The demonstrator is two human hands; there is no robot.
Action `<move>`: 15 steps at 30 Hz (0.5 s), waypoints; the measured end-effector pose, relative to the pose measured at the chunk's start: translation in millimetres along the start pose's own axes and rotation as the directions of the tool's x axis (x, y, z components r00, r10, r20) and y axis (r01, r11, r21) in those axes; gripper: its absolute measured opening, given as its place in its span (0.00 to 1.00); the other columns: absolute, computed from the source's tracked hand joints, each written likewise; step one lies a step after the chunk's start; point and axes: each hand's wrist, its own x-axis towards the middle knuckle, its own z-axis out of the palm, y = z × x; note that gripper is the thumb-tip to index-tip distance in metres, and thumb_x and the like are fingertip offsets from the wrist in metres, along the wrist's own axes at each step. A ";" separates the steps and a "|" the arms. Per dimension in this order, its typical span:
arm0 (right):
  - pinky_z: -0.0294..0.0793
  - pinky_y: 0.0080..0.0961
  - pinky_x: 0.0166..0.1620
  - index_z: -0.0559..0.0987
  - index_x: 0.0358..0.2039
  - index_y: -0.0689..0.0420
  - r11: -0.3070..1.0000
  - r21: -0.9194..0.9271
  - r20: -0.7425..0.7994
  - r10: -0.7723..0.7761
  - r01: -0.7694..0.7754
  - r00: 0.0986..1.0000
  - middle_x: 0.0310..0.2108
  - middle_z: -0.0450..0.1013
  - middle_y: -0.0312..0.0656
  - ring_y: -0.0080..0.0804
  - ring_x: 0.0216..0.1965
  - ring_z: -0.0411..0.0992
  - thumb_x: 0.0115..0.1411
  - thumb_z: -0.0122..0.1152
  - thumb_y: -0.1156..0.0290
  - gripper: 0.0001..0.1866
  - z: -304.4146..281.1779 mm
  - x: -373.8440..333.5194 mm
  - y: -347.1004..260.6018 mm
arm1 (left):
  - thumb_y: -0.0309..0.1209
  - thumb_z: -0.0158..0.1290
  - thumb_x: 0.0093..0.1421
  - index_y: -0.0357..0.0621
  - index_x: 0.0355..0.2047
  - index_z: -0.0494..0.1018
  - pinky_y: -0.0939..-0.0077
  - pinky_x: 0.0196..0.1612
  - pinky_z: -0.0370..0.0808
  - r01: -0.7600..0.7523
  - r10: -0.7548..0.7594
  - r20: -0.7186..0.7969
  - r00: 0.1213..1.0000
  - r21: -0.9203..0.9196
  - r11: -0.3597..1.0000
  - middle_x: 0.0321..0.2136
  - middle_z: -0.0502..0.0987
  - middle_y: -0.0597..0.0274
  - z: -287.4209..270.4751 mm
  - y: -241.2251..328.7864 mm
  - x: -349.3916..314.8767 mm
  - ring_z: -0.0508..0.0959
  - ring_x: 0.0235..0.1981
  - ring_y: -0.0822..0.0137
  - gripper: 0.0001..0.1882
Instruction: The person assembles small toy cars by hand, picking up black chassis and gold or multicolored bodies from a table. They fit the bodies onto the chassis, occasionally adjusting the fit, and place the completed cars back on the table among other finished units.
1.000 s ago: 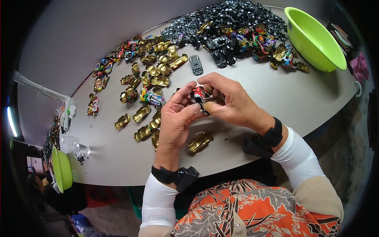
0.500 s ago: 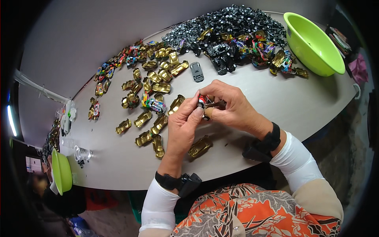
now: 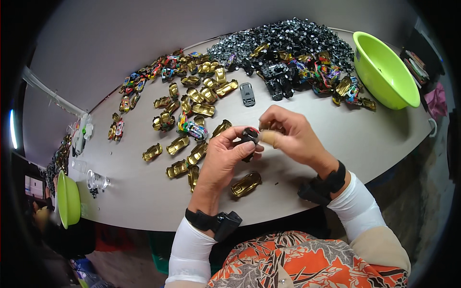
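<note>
A small toy car [image 3: 249, 135], dark with a bit of red showing, is gripped between the thumb and fingers of my left hand [image 3: 224, 156]. My right hand [image 3: 293, 137] is just to its right, thumb and fingers pinched together; a dark brownish bit shows between them, too hidden to name. Below the hands a gold toy car body [image 3: 246, 185] lies on the table. Beyond them rests a grey toy car base [image 3: 247, 94]. More gold car bodies [image 3: 177, 145] are scattered left of my left hand, with a multicoloured toy car [image 3: 194, 128] among them.
Small black-and-silver parts [image 3: 288, 38] are heaped at the back. Black car bases [image 3: 276, 79] and colourful cars [image 3: 163, 65] lie in piles. Green basins stand at the right [image 3: 384, 72] and left [image 3: 69, 199]. A clear cup [image 3: 96, 180] lies near the left edge.
My right hand has drawn slightly away to the right from the toy car. My left hand has turned the car, so more of its dark side shows. The view has shifted slightly.
</note>
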 end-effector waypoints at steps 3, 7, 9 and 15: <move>0.63 0.12 0.22 0.74 0.27 0.61 0.966 0.211 0.108 0.129 -0.149 0.986 0.18 0.65 0.29 0.12 0.20 0.63 0.54 0.53 0.75 0.04 -11.3 2.2 -3.4 | 0.26 0.56 0.52 0.38 0.39 0.70 0.80 0.27 0.72 0.027 -0.027 0.032 0.999 -0.020 0.999 0.30 0.75 0.62 -1.7 3.1 -3.2 0.75 0.27 0.72 0.13; 0.64 0.13 0.22 0.76 0.25 0.62 0.937 0.271 0.253 0.151 -0.220 0.956 0.22 0.67 0.32 0.15 0.20 0.65 0.52 0.55 0.76 0.03 -18.5 2.8 -7.7 | 0.26 0.57 0.51 0.39 0.37 0.72 0.85 0.27 0.70 0.034 -0.034 -0.002 0.999 0.002 0.999 0.28 0.75 0.66 -2.7 0.5 -3.5 0.73 0.26 0.77 0.12; 0.64 0.13 0.22 0.76 0.26 0.63 0.941 0.278 0.286 0.113 -0.195 0.951 0.24 0.68 0.33 0.16 0.20 0.66 0.51 0.56 0.77 0.03 -16.5 2.4 -6.1 | 0.27 0.57 0.52 0.39 0.37 0.72 0.89 0.26 0.67 0.049 -0.049 0.016 0.999 0.037 0.998 0.28 0.75 0.67 -1.6 -0.4 -3.4 0.71 0.25 0.81 0.12; 0.64 0.13 0.23 0.76 0.25 0.63 0.938 0.171 0.300 0.243 -0.303 0.923 0.25 0.68 0.34 0.17 0.22 0.65 0.49 0.57 0.79 0.02 -15.0 2.2 -4.6 | 0.27 0.55 0.53 0.37 0.36 0.73 0.92 0.25 0.62 -0.003 -0.002 0.023 1.000 0.223 0.975 0.25 0.73 0.71 3.0 2.5 -6.5 0.66 0.23 0.85 0.10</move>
